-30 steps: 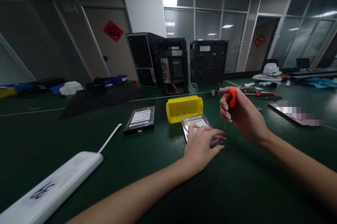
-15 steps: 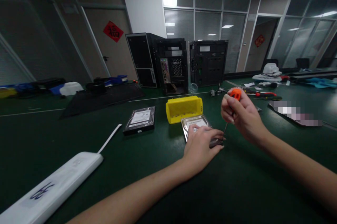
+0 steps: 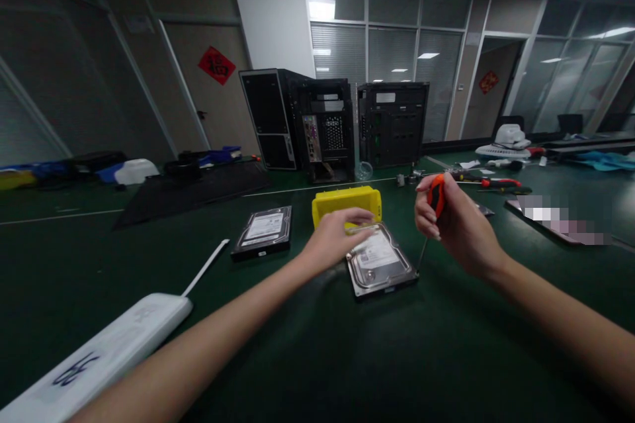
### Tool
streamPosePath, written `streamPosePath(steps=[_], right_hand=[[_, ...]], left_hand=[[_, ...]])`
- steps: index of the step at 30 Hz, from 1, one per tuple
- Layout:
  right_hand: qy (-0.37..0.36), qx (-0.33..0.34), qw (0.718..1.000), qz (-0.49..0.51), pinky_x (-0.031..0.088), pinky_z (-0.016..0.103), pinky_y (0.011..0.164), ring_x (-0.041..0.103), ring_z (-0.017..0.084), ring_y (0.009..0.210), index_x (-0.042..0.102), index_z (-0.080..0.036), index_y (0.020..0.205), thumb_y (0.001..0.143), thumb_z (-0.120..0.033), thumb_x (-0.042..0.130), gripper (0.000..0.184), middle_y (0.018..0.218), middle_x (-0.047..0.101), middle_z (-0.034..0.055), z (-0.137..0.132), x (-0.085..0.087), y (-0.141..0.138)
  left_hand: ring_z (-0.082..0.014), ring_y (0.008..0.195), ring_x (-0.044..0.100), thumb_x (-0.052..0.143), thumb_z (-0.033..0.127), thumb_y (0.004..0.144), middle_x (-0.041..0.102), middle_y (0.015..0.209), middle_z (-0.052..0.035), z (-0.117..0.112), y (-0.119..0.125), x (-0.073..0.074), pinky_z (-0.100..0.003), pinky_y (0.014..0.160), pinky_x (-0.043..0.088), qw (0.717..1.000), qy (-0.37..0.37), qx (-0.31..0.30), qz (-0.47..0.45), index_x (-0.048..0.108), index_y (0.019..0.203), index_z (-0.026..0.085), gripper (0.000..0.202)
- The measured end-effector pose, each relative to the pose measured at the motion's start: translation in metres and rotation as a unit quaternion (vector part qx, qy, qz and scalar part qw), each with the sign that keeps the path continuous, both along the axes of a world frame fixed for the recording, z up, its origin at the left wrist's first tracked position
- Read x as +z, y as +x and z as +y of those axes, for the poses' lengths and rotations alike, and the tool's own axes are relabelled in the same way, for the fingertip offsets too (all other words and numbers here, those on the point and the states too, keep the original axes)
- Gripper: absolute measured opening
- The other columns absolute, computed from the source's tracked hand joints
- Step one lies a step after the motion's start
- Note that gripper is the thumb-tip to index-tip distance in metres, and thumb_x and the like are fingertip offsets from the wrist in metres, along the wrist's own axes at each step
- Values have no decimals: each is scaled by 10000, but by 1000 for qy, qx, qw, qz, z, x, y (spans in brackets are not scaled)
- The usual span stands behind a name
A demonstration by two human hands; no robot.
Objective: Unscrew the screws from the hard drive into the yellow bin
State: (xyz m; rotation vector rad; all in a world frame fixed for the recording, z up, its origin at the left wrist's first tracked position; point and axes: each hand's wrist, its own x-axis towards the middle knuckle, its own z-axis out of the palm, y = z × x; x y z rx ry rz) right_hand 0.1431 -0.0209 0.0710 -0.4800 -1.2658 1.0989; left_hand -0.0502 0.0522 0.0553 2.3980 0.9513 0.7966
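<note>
A silver hard drive [image 3: 384, 261] lies on the green table [image 3: 317, 357] with its label up. Over its far left corner, in front of the yellow bin [image 3: 350, 198], is my left hand [image 3: 332, 234]. Its fingers stretch out apart with nothing visible between them; whether they touch the drive I cannot tell. My right hand [image 3: 461, 224] grips a screwdriver [image 3: 436, 196] by its orange and black handle. The thin shaft slants down, and its tip is at the drive's near right corner. To the left, a second hard drive [image 3: 262, 231] lies flat.
Black computer cases [image 3: 270, 118] stand along the back. A white power strip [image 3: 109, 357] with a cord lies at the left front. Behind my right hand are pliers [image 3: 496, 181] and small parts. A phone-like flat object [image 3: 555, 221], partly blurred out, lies at right.
My left hand has lifted off the drive's near right part and moved left and away, toward the yellow bin. My right hand keeps hold of the screwdriver, its handle now tipped differently.
</note>
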Motion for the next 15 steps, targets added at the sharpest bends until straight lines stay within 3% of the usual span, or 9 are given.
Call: streamPosePath(steps=[2, 4, 7, 11, 15], right_hand=[[0, -12, 1000, -3, 273, 218, 425, 391, 60, 454, 486, -214, 836, 863, -439, 449, 230, 615, 408, -48, 0, 0, 0], [-1, -37, 999, -10, 303, 216, 434, 437, 59, 472, 455, -212, 793, 833, -377, 532, 185, 649, 444, -48, 0, -1, 0], [-5, -63, 998, -24, 335, 216, 430, 466, 62, 472, 425, -217, 782, 798, -331, 594, 204, 675, 494, -47, -1, -2, 0], [-1, -67, 998, -21, 320, 210, 387, 446, 66, 434, 412, -228, 801, 816, -405, 550, 225, 633, 505, -44, -2, -1, 0], [41, -144, 984, 99, 322, 215, 389, 441, 75, 433, 419, -237, 804, 828, -502, 472, 271, 597, 458, -46, 3, 5, 14]], left_hand=[[-174, 982, 609, 538, 234, 810, 659, 1082, -57, 17, -15, 5, -323, 896, 460, 997, 35, 69, 28, 618, 1060, 163, 272], [-174, 965, 615, 517, 197, 811, 664, 1067, -64, 31, -25, 5, -303, 877, 471, 991, 63, 101, 56, 620, 1051, 148, 267], [-165, 925, 628, 516, 160, 793, 671, 1038, -66, 46, -26, 2, -268, 842, 484, 988, 77, 76, 112, 625, 1038, 137, 269], [-194, 925, 630, 529, 124, 763, 681, 1005, -69, 58, -15, -4, -285, 835, 478, 967, 120, 74, 210, 650, 998, 149, 265], [-225, 939, 626, 514, 116, 772, 677, 1012, -88, 62, -9, -9, -313, 825, 471, 945, 140, 102, 276, 654, 1009, 164, 280]])
